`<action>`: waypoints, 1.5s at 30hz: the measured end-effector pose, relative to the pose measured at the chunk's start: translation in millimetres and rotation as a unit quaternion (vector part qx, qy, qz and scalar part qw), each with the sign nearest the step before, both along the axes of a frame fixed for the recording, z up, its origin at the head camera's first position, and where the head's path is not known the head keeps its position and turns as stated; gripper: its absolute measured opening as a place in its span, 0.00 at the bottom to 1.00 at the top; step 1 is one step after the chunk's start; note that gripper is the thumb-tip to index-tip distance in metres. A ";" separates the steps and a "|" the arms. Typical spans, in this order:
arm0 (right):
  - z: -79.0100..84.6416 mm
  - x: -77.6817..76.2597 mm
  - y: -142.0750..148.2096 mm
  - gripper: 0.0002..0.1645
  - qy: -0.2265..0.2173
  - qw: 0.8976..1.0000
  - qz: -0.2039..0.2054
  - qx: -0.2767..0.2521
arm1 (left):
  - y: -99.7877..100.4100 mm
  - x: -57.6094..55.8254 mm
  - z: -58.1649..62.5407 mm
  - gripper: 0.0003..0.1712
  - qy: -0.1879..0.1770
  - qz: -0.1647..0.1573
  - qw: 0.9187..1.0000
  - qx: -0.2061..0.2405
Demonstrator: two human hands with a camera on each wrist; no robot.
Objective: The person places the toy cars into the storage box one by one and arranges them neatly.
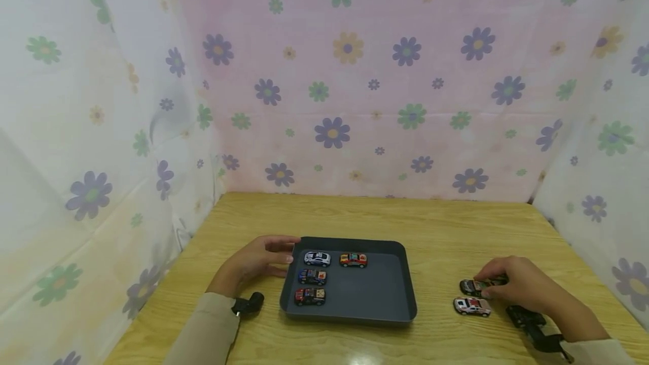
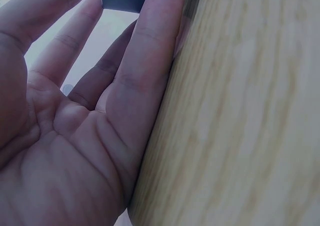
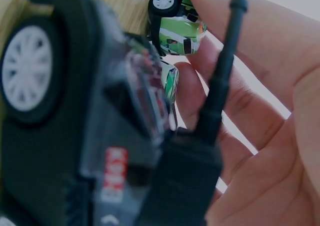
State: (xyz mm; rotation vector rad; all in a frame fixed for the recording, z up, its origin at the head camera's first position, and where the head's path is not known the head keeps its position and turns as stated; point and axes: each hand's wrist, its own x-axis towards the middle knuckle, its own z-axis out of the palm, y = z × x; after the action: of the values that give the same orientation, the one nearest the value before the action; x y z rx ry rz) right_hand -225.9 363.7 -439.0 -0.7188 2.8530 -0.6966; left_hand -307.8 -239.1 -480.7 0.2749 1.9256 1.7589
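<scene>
In the head view my right hand (image 1: 522, 283) pinches a dark toy car (image 1: 470, 287) with green on it between thumb and fingers, low at the table. Green and white bodywork (image 3: 177, 35) shows by the fingers in the right wrist view. A white and red toy car (image 1: 471, 306) lies just in front of it. My left hand (image 1: 256, 261) is at the left side of the dark grey tray (image 1: 362, 297), fingers extended, fingertips at the rim. Inside stand a white toy car (image 1: 317, 258), a blue one (image 1: 312, 277), a red and black one (image 1: 310, 297) and a red and yellow one (image 1: 353, 260).
A black toy vehicle (image 3: 65, 136) with a white-spoked wheel fills the left of the right wrist view; in the head view a black shape (image 1: 524, 317) lies under the right wrist. Flowered cloth (image 1: 375, 106) hangs behind and beside the wooden table (image 1: 375, 216).
</scene>
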 end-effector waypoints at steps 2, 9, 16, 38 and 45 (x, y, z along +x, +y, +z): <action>0.2 0.0 -0.7 0.16 -0.003 1.000 -0.002 0.001 | -0.1 0.3 0.2 0.33 0.000 0.002 1.000 0.000; 1.8 0.5 -4.2 0.15 -0.018 1.000 -0.019 0.004 | -0.2 1.5 0.7 0.34 -0.001 0.001 1.000 0.006; 3.5 -0.3 -9.0 0.14 -0.024 0.999 -0.040 0.010 | -0.1 1.4 0.8 0.33 -0.001 0.007 1.000 -0.004; 0.7 -8.4 -25.0 0.11 -0.019 0.997 -0.069 0.013 | -0.8 0.1 -0.7 0.32 -0.002 -0.001 1.000 0.009; 2.2 -10.8 -37.1 0.11 -0.011 0.998 -0.063 0.005 | -1.2 1.4 0.6 0.33 0.001 0.000 1.000 0.006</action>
State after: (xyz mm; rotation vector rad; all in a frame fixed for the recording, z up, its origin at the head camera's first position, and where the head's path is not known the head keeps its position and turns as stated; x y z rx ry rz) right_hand -236.6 326.6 -436.8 -0.5294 2.8998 -0.7014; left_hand -306.4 -240.3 -480.1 0.2820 1.9174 1.7720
